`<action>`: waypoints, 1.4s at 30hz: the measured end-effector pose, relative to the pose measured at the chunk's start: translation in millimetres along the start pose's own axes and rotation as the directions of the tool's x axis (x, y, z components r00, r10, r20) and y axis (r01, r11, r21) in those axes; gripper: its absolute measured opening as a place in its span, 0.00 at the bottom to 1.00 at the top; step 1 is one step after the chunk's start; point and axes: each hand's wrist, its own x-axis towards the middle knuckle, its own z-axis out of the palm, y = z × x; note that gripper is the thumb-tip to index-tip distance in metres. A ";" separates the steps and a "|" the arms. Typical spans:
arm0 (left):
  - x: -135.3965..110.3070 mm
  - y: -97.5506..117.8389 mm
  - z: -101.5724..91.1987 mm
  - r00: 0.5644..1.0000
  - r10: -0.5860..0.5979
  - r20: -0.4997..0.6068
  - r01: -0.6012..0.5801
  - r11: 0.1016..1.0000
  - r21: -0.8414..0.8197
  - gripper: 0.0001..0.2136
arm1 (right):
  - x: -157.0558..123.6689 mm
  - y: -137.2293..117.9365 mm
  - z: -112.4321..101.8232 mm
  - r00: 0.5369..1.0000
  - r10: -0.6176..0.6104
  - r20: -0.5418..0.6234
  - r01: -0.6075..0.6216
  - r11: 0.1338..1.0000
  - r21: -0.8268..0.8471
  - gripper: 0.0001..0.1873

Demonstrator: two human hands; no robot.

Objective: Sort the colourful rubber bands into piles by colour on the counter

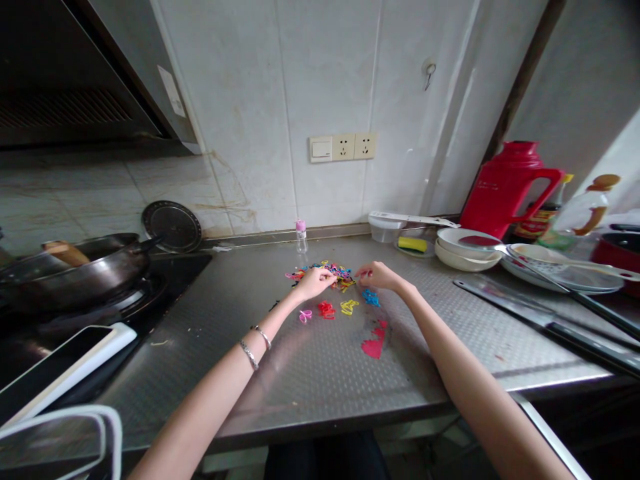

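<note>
A heap of small coloured elastic bands (pixel 334 271) lies on the steel counter (pixel 320 360). My left hand (pixel 315 281) rests at the heap's left side, fingers curled in a pinch on bands. My right hand (pixel 377 275) is at the heap's right side, fingers pinched too; what they hold is too small to make out. In front of the hands lie small sorted clusters: pink (pixel 305 315), red (pixel 326 309), yellow (pixel 349 307) and blue (pixel 371 297). Two bracelets (pixel 255 345) circle my left wrist.
A wok (pixel 75 267) sits on the stove at left, a phone (pixel 60 370) near the front. A small bottle (pixel 301 236) stands behind the heap. Bowls (pixel 463 248), a plate with ladle (pixel 555 267), a red jug (pixel 505 187) and knives (pixel 550 320) fill the right.
</note>
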 end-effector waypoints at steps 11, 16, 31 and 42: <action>-8.7 -53.6 -56.4 0.942 -0.208 -0.264 0.192 0.978 -0.085 0.16 | 2.2 -1.1 13.7 0.999 -0.037 -0.009 0.037 0.999 0.002 0.10; -15.5 -58.2 -63.2 0.938 -0.223 -0.267 0.212 0.975 -0.067 0.16 | -1.1 -6.1 7.3 0.999 -0.018 -0.033 0.018 1.000 0.003 0.10; -17.5 -53.1 -58.7 0.964 -0.239 -0.114 0.224 0.966 -0.131 0.11 | -11.2 -35.0 -4.2 0.888 -0.236 0.395 0.128 0.951 0.280 0.12; -16.8 -54.8 -57.2 0.966 -0.236 -0.107 0.226 0.969 -0.100 0.13 | -5.3 -15.7 -5.3 0.996 -0.043 0.083 0.035 0.996 0.087 0.13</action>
